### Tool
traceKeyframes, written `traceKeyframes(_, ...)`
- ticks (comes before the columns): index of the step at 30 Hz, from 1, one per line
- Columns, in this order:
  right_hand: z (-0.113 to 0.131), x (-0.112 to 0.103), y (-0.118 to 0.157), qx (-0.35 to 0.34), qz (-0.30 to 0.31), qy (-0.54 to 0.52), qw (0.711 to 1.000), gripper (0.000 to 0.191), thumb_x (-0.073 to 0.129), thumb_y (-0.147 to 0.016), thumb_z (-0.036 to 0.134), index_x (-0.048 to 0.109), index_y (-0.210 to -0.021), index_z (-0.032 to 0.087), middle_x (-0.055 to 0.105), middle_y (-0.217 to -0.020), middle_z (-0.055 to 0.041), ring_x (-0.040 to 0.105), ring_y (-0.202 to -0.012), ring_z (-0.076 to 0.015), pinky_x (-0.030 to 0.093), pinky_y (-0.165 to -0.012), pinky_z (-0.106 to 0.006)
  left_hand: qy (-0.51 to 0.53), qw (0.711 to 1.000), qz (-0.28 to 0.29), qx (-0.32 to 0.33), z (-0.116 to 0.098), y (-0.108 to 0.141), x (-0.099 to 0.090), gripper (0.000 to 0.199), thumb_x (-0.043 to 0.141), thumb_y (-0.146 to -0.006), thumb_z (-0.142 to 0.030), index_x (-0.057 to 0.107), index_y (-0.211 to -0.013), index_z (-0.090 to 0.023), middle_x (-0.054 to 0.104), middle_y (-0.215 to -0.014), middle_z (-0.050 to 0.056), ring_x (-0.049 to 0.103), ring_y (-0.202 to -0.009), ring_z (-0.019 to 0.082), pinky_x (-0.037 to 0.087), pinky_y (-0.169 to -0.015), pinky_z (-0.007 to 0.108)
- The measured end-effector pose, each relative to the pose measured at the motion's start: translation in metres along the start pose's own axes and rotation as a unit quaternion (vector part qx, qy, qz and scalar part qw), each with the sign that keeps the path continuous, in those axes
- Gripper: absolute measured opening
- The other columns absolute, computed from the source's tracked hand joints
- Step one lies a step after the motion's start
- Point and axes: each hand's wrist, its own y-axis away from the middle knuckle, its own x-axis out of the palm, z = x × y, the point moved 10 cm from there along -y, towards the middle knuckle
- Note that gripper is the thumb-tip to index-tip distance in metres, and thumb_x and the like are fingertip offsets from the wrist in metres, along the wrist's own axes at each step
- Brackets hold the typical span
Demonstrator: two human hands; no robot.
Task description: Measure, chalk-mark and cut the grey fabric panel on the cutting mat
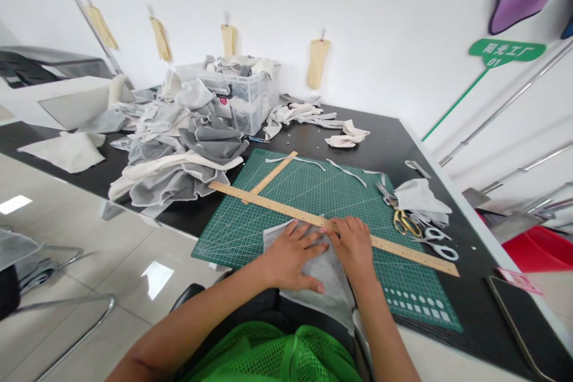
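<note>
A grey cloth piece [329,286] lies over the front edge of the green cutting mat [313,185] and hangs toward my lap. My left hand [293,255] rests on it, palm down with fingers spread. A long wooden ruler [277,207] runs across the mat along the cloth's far edge. My right hand [353,245] is at that edge, its fingers bent together against the ruler and cloth; whether it pinches anything is hidden. A shorter wooden ruler [271,176] lies slanted, touching the long one. Thin fabric strips [347,172] lie on the mat's far part.
A large heap of grey and white cloths [179,143] is at the left, before a clear plastic bin [250,98]. Gold-handled scissors [406,222], white-handled scissors [441,248] and a white cloth [421,200] are at the right. A phone [528,322] lies at the right edge.
</note>
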Motion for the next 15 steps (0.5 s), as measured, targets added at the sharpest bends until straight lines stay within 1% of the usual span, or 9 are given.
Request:
traceKeyframes(3, -0.003, -0.009, 0.002, 0.021, -0.036, -0.002, 0.999, 0.033, 0.054, -0.100, 0.049, 0.067, -0.106, 0.019, 0.064, -0.092, -0.0087, 0.054, -0.092, -0.0276, 0.039, -0.086, -0.039, -0.012, 0.996, -0.026, -0.086, 0.026, 0.000, -0.001, 0.097, 0.038, -0.082, -0.090, 0.037, -0.157, -0.029, 0.037, -0.162, 0.008, 0.021, -0.153, 0.040, 0.010, -0.124, 0.061)
traceKeyframes(5, -0.007, -0.017, 0.003, 0.039, -0.054, -0.011, 0.998, 0.038, 0.053, -0.098, 0.054, 0.066, -0.106, 0.019, 0.063, -0.091, -0.0090, 0.055, -0.091, -0.0279, 0.041, -0.085, -0.039, -0.025, 0.987, -0.053, -0.150, 0.043, 0.000, -0.004, 0.095, 0.038, -0.083, -0.088, 0.037, -0.157, -0.027, 0.036, -0.162, 0.011, 0.020, -0.153, 0.042, 0.010, -0.123, 0.064)
traceKeyframes(7, -0.012, -0.023, 0.004, 0.053, -0.052, -0.017, 0.997, 0.040, 0.052, -0.098, 0.056, 0.065, -0.106, 0.019, 0.064, -0.091, -0.0097, 0.055, -0.091, -0.0281, 0.042, -0.084, -0.038, -0.044, 0.973, -0.081, -0.210, 0.057, 0.002, -0.009, 0.095, 0.039, -0.084, -0.087, 0.040, -0.156, -0.024, 0.036, -0.162, 0.014, 0.019, -0.153, 0.044, 0.009, -0.122, 0.066)
traceKeyframes(8, -0.014, -0.025, 0.004, 0.060, -0.041, -0.018, 0.997, 0.040, 0.052, -0.098, 0.056, 0.065, -0.107, 0.020, 0.064, -0.093, -0.0103, 0.055, -0.093, -0.0283, 0.043, -0.085, -0.038, -0.053, 0.966, -0.093, -0.236, 0.063, 0.003, -0.011, 0.096, 0.040, -0.084, -0.087, 0.041, -0.155, -0.022, 0.035, -0.162, 0.015, 0.019, -0.152, 0.046, 0.008, -0.121, 0.067)
traceKeyframes(10, -0.019, -0.033, 0.004, 0.074, -0.025, -0.015, 0.997, 0.039, 0.052, -0.098, 0.056, 0.065, -0.105, 0.020, 0.065, -0.094, -0.0112, 0.056, -0.094, -0.0289, 0.043, -0.085, -0.039, -0.067, 0.951, -0.108, -0.281, 0.072, 0.006, -0.015, 0.099, 0.040, -0.084, -0.087, 0.042, -0.155, -0.019, 0.034, -0.162, 0.019, 0.017, -0.152, 0.048, 0.008, -0.120, 0.069)
traceKeyframes(12, -0.021, -0.042, 0.004, 0.092, -0.012, -0.018, 0.996, 0.039, 0.051, -0.098, 0.057, 0.065, -0.102, 0.021, 0.065, -0.093, -0.0112, 0.058, -0.093, -0.0288, 0.043, -0.082, -0.039, -0.073, 0.941, -0.111, -0.311, 0.077, 0.008, -0.017, 0.099, 0.040, -0.084, -0.087, 0.042, -0.155, -0.017, 0.032, -0.162, 0.021, 0.016, -0.151, 0.050, 0.008, -0.119, 0.071)
traceKeyframes(15, -0.011, -0.050, 0.004, 0.123, 0.002, -0.043, 0.991, 0.041, 0.047, -0.099, 0.059, 0.065, -0.099, 0.023, 0.066, -0.094, -0.0110, 0.060, -0.088, -0.0278, 0.044, -0.077, -0.038, -0.076, 0.933, -0.113, -0.333, 0.080, 0.010, -0.018, 0.096, 0.040, -0.085, -0.085, 0.042, -0.154, -0.018, 0.031, -0.163, 0.021, 0.015, -0.151, 0.051, 0.006, -0.118, 0.073)
